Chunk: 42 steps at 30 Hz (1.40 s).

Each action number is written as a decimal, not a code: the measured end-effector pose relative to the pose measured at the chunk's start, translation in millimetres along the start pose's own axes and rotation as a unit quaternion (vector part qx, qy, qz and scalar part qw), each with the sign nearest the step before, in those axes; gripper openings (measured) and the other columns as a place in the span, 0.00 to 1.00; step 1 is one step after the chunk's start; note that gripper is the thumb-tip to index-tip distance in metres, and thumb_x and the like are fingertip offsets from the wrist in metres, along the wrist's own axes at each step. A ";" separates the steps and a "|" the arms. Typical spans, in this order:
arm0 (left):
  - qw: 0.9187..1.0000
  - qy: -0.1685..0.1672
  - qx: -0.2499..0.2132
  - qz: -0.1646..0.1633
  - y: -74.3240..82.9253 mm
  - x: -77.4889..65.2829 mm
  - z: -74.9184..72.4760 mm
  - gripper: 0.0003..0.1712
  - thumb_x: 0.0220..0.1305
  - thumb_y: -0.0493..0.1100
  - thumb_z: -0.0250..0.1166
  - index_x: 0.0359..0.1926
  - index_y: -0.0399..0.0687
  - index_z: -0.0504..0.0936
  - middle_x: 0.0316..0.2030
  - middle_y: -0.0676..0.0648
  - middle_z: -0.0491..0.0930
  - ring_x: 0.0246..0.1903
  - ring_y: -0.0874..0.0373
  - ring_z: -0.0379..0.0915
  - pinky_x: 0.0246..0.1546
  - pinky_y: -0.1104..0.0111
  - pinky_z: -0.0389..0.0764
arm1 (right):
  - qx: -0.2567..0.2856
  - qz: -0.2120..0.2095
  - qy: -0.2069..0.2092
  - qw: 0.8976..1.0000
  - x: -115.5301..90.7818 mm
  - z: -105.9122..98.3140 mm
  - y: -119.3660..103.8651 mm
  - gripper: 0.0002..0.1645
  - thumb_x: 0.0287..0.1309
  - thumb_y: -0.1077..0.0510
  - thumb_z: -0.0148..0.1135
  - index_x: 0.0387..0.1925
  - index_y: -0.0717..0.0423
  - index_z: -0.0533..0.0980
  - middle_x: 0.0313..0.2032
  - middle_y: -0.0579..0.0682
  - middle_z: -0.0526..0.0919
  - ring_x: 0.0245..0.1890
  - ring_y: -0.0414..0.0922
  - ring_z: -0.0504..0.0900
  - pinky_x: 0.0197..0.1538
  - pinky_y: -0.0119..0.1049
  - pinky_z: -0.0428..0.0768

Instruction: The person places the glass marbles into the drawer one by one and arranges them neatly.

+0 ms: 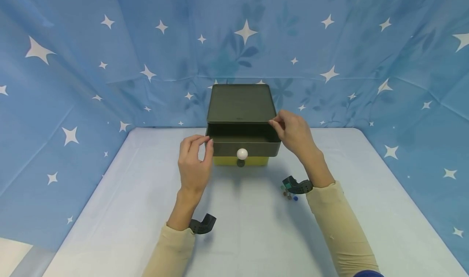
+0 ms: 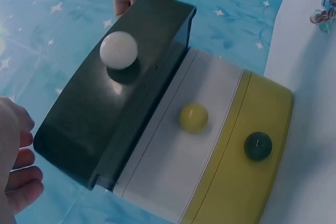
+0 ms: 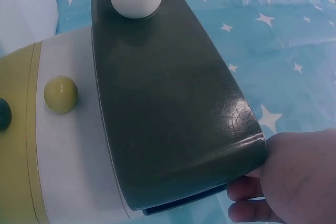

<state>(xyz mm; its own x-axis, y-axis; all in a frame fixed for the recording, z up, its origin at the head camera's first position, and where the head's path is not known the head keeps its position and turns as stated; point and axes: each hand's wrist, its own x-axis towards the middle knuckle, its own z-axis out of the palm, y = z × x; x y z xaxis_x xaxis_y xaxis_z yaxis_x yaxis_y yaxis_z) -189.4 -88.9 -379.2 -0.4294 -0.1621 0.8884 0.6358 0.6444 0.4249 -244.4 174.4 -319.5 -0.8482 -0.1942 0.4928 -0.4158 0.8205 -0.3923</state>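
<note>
We saw the dark green drawer (image 1: 227, 149) standing open beneath the cabinet top (image 1: 242, 103), which hid its back end. The right hand (image 1: 296, 131) pinched the drawer's right wall; the left hand (image 1: 194, 165) had thumb and forefinger close together at the left front corner — whether they gripped it, we could not tell. Small glassy beads (image 1: 289, 197) lay on the table (image 1: 242, 228), partly covered by the right wrist's camera (image 1: 301, 186) — we could not count them.
</note>
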 end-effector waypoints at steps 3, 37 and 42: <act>1.000 -0.004 -0.004 -0.025 -7.6 0.5 -3.3 0.07 0.66 0.36 0.66 0.39 0.33 0.85 0.38 0.38 0.82 0.43 0.46 0.81 0.46 0.59 0.84 | 0.001 -0.002 0.000 1.000 -0.1 0.6 -0.2 0.13 0.69 0.54 0.62 0.33 0.60 0.76 0.24 0.54 0.77 0.24 0.49 0.70 0.28 0.39 0.67; 0.972 0.014 -0.158 -0.174 -11.2 -0.7 -0.1 0.06 0.62 0.36 0.70 0.37 0.35 0.87 0.40 0.41 0.86 0.41 0.53 0.83 0.46 0.75 0.84 | -0.017 -0.036 0.065 0.997 -6.9 10.2 2.6 0.11 0.68 0.55 0.63 0.35 0.61 0.78 0.27 0.56 0.80 0.26 0.51 0.74 0.28 0.41 0.71; 0.966 0.003 -0.165 -0.200 -13.7 -2.0 -0.5 0.09 0.63 0.39 0.71 0.41 0.37 0.87 0.40 0.41 0.86 0.40 0.58 0.83 0.47 0.74 0.84 | -0.013 -0.044 0.070 0.996 -8.5 9.3 4.7 0.10 0.67 0.57 0.64 0.36 0.61 0.80 0.28 0.55 0.80 0.25 0.50 0.73 0.27 0.40 0.69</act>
<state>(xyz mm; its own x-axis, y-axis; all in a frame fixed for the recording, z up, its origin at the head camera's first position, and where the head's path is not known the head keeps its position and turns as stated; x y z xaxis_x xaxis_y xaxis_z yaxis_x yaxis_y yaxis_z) -197.0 -97.8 -386.7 -0.6794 -0.3534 0.6430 0.5905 0.2569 0.7651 -242.1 174.9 -332.7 -0.7536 -0.1911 0.6290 -0.4773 0.8170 -0.3236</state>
